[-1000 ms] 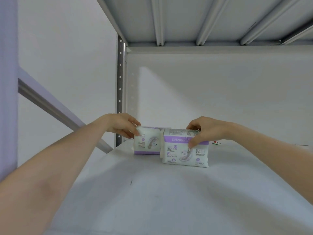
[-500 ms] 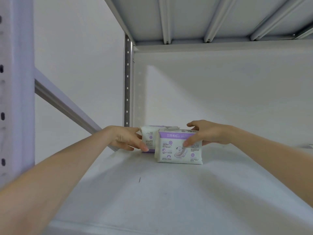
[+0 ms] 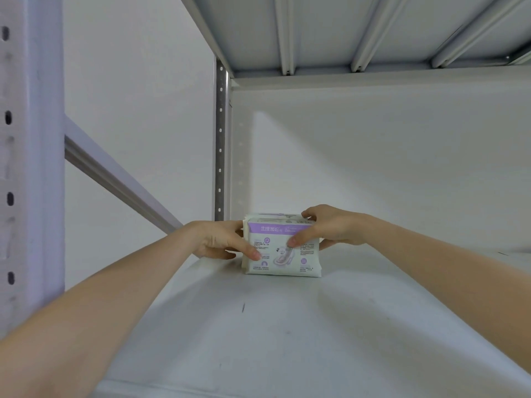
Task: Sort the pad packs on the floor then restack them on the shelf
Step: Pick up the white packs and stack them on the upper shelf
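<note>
Two white pad packs with purple bands stand upright on the grey shelf board (image 3: pixel 287 334), near its back left corner. The front pad pack (image 3: pixel 281 259) hides nearly all of the rear pad pack (image 3: pixel 270 216), of which only the top edge shows. My left hand (image 3: pixel 221 239) grips the front pack's left side, thumb across its face. My right hand (image 3: pixel 330 228) holds the pack's top right corner, thumb on the front and fingers over the top.
A perforated grey upright (image 3: pixel 220 139) stands just behind the packs on the left. The ribbed underside of the upper shelf (image 3: pixel 359 30) hangs overhead. Another upright (image 3: pixel 28 156) and a diagonal brace (image 3: pixel 115 179) are at the left. The white wall is behind.
The front pack has slid left and back, so it now covers the rear pack. My left hand has shifted from the rear pack onto the front pack's left side.
</note>
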